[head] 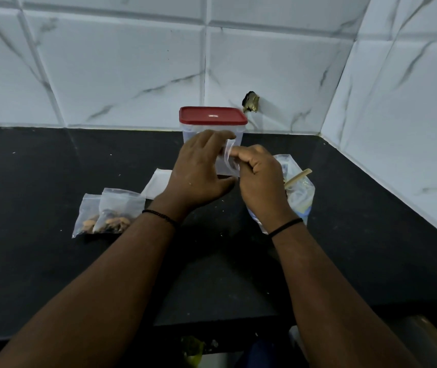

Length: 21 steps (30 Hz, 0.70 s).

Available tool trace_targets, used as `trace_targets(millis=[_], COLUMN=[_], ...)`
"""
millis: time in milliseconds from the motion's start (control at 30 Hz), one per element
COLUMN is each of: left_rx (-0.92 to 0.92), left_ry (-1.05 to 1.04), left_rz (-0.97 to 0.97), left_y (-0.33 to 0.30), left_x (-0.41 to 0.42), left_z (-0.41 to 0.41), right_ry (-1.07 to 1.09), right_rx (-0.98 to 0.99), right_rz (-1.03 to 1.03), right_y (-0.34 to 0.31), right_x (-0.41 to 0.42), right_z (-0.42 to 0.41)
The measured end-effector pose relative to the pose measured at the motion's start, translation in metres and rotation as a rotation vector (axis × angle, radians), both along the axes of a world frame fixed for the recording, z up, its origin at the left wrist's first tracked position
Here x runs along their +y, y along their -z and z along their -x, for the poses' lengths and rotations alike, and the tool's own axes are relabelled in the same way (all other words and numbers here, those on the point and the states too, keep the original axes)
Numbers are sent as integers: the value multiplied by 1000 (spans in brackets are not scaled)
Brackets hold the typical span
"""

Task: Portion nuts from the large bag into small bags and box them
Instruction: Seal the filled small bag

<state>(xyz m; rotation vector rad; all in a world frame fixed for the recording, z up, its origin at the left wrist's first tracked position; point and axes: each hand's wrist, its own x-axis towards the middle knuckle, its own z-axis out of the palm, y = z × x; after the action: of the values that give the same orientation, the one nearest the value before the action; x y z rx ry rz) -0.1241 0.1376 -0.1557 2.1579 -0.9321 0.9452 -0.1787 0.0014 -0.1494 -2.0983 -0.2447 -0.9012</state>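
So progress-wise I'd say this is sitting somewhere in the middle. Two small filled bags (108, 213) are lying on the black counter (52, 261) off to the left, one overlapping the other, both with nuts showing at the bottom. Just behind them a flat stack of empty bags (156, 183) is waiting, so more portions are probably coming. The large bag (295, 189) is sitting on the right, partly hidden behind the right wrist, with a pale wooden scoop handle (298, 176) poking out of it. The box with the red lid (213, 123) is standing at the back near the tiled wall, lid on, and I can't tell if anything's inside, so the boxing part looks like it's not done yet.

Right now both hands are working a small clear bag (229, 163) in front of the box. The left hand (201, 171) is arching over it, fingers curving onto the top edge and thumb reaching underneath. The right hand (259, 176) is curling in tight, fingertips pinching the bag's right edge. Can't say for sure if they're opening it or pressing the seal, and I'm not making out any nuts in it from here

Both forearms are reaching straight out from the bottom, a thin black band on each wrist
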Motion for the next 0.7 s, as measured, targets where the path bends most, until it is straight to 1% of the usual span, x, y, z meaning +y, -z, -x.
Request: trace_targets(millis=[133,200,233,267,300,333,400,433,467,533,633,700], left_rx=[-45,-21,13,58,127,233,515,638,734,873,1020,1077], left_ry=[-69,-24,21,70,119,166,278,350,420,530,627,654], left_rz=[-7,28,57,84,106,120,133,141,155,208,349,453], left_y=[7,6,4,2,0,-1,-5,-6,-6,-5,-3,-2], left_x=[-3,-2,-1,1,4,7,11,11,12,13,16,16], left_z=[-4,-3,-2,0,0,-1,-4,-5,-7,-10,-11,-9], right_ry=[-87,-145,-153,-144,-124,-94,-9,23,39,30,2,12], right_rx=[88,130,137,138,144,166,269,324,366,389,386,380], right_rz=[-133,-171,-133,-44,91,266,629,760,847,920,899,879], right_y=[-2,-4,-6,-10,-15,-21,-37,-45,-52,-63,-73,-76], right_x=[3,3,2,-1,-5,-9,-16,-19,-21,-23,-22,-20], right_z=[2,3,3,4,5,6,8,7,6,4,3,3])
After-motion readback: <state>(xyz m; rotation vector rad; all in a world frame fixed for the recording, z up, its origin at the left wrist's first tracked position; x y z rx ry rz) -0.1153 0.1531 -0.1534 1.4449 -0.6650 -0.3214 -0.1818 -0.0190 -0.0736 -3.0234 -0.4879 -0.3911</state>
